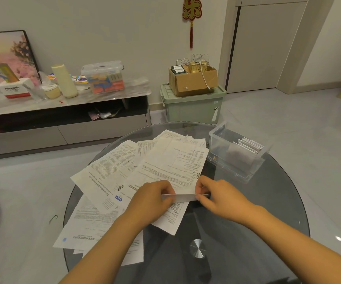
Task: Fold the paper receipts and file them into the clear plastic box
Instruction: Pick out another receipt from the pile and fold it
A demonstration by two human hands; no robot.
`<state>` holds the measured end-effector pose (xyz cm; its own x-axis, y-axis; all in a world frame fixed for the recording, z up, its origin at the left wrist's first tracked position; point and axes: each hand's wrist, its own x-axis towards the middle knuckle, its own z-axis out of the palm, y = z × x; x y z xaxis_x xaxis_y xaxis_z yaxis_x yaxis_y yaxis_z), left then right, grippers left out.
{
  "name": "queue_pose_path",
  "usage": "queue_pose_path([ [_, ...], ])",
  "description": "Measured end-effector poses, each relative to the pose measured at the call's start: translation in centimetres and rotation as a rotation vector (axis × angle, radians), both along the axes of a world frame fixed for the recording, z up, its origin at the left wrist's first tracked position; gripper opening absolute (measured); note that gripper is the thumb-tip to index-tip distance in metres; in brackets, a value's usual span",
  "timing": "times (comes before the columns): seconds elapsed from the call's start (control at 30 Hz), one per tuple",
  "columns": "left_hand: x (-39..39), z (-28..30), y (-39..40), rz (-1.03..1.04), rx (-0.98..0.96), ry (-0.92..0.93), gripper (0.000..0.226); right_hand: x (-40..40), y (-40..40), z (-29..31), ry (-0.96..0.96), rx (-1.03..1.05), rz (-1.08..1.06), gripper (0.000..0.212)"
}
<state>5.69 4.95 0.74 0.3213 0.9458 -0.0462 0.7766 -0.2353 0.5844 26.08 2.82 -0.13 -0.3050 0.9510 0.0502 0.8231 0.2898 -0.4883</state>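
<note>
Left hand [152,198]: you pinch the left end of the narrow folded white paper strip [183,197], thumb and fingers curled onto it. That anchors one end so the crease stays straight.
Right hand [216,194]: you pinch the right end of the same strip, fingertips closed on its edge. Holding both ends keeps it taut, likely to sharpen the fold.
Strip position: held just above the loose spread of white printed receipts [136,177], near the front-middle of the round dark glass table [268,212]. Cannot tell whether it touches the sheets under it.
Fold state: it reads as already folded down to a slim band; how many layers, cannot tell.
Receipt pile: sheets overlap and fan out to the left and centre, so you can lift one at a time from the top. Many are unfolded, so by my read the task is at an early-to-middle stage.
Clear rectangular plastic box [237,158]: sits on the table's far right, lid off, just beside the pile and on your right hand's side.
Box contents: several folded white slips [250,145] stand on edge toward its right end; the left part looks open for more.
Next move, my call: finish the crease, then slot the strip upright beside the filed ones.
</note>
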Motion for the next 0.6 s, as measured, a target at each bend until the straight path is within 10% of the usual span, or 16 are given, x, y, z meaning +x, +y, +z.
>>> queue_pose_path([
  [0.37, 0.1, -1.4, 0.4, 0.057, -0.012, 0.048, 0.035, -0.8, 0.7, -0.7, 0.03, -0.127, -0.18, 0.034],
  [0.6, 0.4, -1.1, 0.3, -0.01, 0.042, 0.116, 0.013, -1.3, 0.1, -0.1, 0.015, -0.146, -0.229, 0.01],
])
